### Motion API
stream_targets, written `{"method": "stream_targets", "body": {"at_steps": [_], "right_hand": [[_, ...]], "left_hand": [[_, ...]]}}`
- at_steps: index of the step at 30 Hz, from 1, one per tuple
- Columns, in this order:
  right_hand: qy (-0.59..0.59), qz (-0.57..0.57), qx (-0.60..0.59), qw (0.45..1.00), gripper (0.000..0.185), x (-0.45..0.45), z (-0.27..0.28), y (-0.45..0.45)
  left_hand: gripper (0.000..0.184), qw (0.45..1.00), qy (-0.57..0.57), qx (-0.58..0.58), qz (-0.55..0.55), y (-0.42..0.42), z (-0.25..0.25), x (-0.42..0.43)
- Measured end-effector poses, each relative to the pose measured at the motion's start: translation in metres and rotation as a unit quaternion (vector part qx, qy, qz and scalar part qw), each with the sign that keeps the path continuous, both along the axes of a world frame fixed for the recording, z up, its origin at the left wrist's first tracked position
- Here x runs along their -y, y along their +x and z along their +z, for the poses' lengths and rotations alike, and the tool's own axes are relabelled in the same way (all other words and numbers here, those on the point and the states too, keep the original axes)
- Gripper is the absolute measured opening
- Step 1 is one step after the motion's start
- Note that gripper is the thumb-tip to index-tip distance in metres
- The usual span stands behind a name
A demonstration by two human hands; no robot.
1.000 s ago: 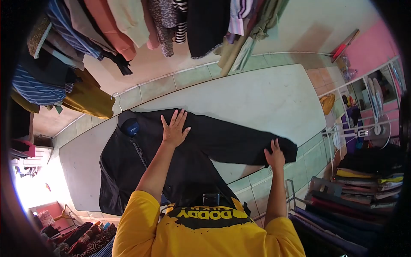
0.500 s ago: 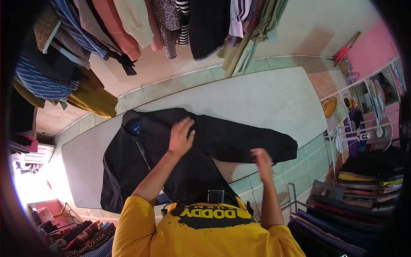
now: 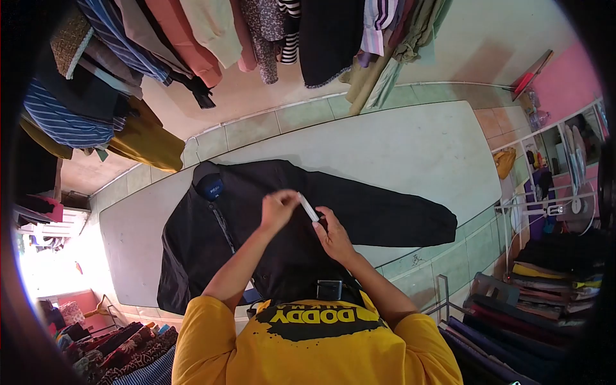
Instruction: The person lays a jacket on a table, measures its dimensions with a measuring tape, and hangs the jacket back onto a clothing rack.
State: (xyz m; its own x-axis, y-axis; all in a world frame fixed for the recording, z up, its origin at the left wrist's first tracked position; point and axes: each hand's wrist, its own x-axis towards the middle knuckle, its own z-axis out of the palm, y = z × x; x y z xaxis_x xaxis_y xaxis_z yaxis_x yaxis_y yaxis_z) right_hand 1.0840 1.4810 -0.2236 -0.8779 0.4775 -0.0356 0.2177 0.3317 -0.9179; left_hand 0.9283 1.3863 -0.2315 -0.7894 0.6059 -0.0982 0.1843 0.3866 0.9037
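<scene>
The black jacket (image 3: 289, 250) lies spread across the centre of the frame, on a pale work surface (image 3: 398, 141), its collar at centre left and one sleeve reaching toward the right. The step in hand seems to be handling a narrow white strip (image 3: 308, 208), perhaps a measuring tape, above the jacket's body. The left hand (image 3: 278, 210), left of centre, has its fingertips together, apparently pinched on the strip's upper end; the right hand (image 3: 335, 236), just right of centre, is closed on the lower end between thumb and fingers. The next move would call for a secure pinch at each end and control of the strip's slant. Both forearms rise from the lower frame and angle inward, elbows bent, wrists raised over the cloth, hands near each other.
</scene>
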Motion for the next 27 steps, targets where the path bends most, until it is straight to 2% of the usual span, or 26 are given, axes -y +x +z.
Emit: {"method": "stream_targets", "body": {"at_steps": [3,4,5,7,9,11,13,14,16,20,22,27], "right_hand": [[0.03,0.015,0.002,0.999,0.034,-0.003,0.007,0.005],[0.034,0.021,0.02,0.999,0.032,-0.004,0.007,0.008],[0.034,0.023,0.023,0.999,0.032,-0.003,0.006,0.011],[0.052,-0.047,-0.035,0.997,0.031,-0.001,0.0,0.018],[0.041,-0.064,-0.023,0.997,0.03,-0.008,-0.004,0.03],[0.03,-0.085,-0.012,0.996,0.029,-0.011,-0.007,0.04],[0.044,-0.013,-0.033,0.998,0.028,-0.011,-0.005,0.045],[0.043,-0.014,-0.032,0.998,0.028,-0.008,-0.003,0.047],[0.064,0.025,0.055,0.996,0.027,-0.004,0.008,0.05],[0.064,0.031,0.042,0.997,0.029,0.002,-0.004,0.054],[0.128,0.046,0.077,0.988,0.03,0.003,-0.004,0.053],[0.165,0.048,0.072,0.982,0.031,0.005,-0.008,0.055]], "left_hand": [[0.007,0.978,0.02,-0.165,0.128,-0.052,-0.016,-0.018],[0.01,0.974,-0.031,-0.17,0.149,-0.063,-0.012,-0.022],[0.01,0.974,-0.032,-0.168,0.151,-0.07,-0.013,-0.026],[0.015,0.964,-0.081,-0.196,0.163,-0.08,-0.022,-0.03],[0.016,0.966,-0.118,-0.152,0.171,-0.081,-0.03,-0.031],[0.013,0.959,-0.139,-0.185,0.161,-0.081,-0.034,-0.031],[0.013,0.957,-0.149,-0.193,0.16,-0.08,-0.033,-0.031],[0.012,0.953,-0.157,-0.203,0.16,-0.079,-0.032,-0.031],[0.013,0.954,-0.163,-0.202,0.153,-0.081,-0.034,-0.031],[0.012,0.954,-0.165,-0.209,0.14,-0.08,-0.032,-0.03],[0.012,0.953,-0.168,-0.209,0.139,-0.079,-0.032,-0.03],[0.012,0.953,-0.173,-0.205,0.14,-0.078,-0.03,-0.03]]}}
